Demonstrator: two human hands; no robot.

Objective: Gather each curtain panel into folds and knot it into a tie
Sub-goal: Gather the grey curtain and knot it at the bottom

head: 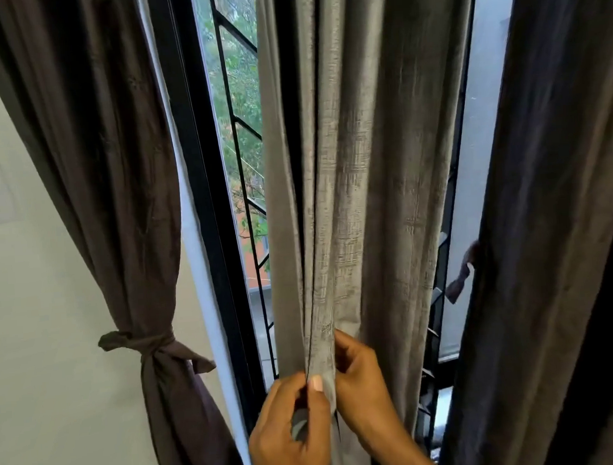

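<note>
A grey textured curtain panel hangs straight down in the middle, pleated into vertical folds. My left hand pinches the gathered folds from the left near the bottom, thumb pressed on the cloth. My right hand grips the same folds from the right, a little higher. A dark brown curtain panel on the left is bunched and bound by a knotted tie. Another dark panel hangs loose on the right.
Behind the curtains stands a black window frame with a metal grille; trees and a brick wall show outside. A pale wall fills the left. A scrap of brown cloth hangs by the right panel's edge.
</note>
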